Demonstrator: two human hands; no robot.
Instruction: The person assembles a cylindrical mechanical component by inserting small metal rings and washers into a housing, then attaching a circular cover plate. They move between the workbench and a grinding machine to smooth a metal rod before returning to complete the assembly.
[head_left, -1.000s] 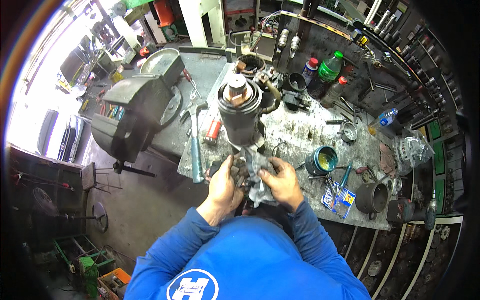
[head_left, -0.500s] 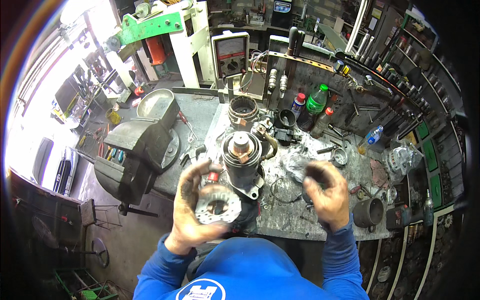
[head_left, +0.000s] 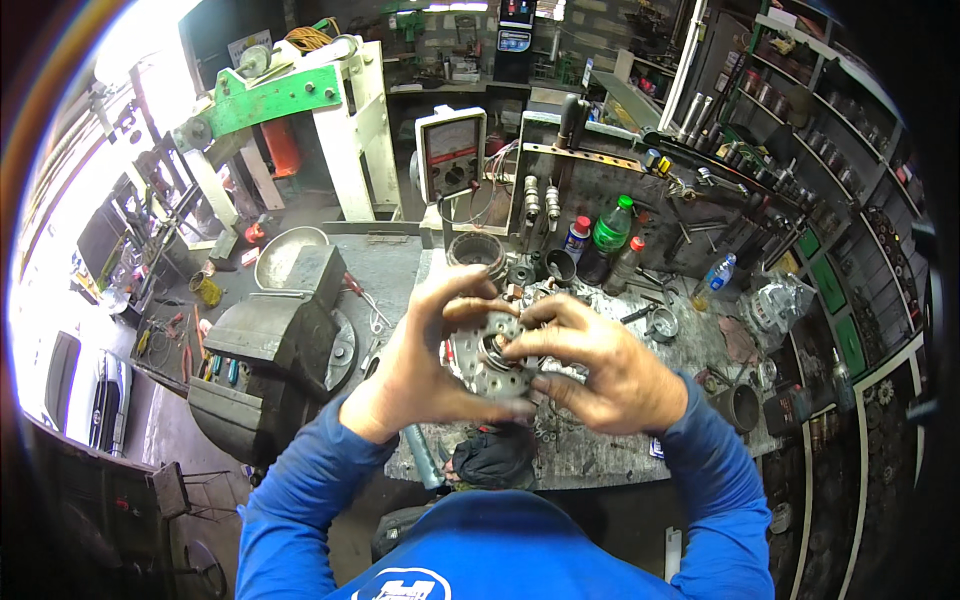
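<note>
**Both hands closing on a round metal housing above the counter**

The round metal housing (head_left: 492, 358), a grey disc-shaped casting with holes around its rim and a bearing seat at its centre, is being held up in the air just in front of the person's chest, above the near edge of the counter (head_left: 600, 455). The left hand (head_left: 425, 370) is cupping the housing from its left side and underneath, fingers curled around the rim. The right hand (head_left: 600, 365) is gripping the housing's right side, with fingertips pressing at its centre.

To the left of the housing, the heavy bench vise (head_left: 270, 360) is sitting on the counter. Beyond the housing, a dark cylindrical part (head_left: 476, 252), a green bottle (head_left: 611, 226) and an analogue meter (head_left: 451, 152) are standing. Small loose parts are lying under the housing.

Judging from this grip, the housing could slip if the greasy fingers are loosening, dropping onto the cluttered counter. Any small piece at its centre could be falling out and getting lost among the scattered hardware.
</note>
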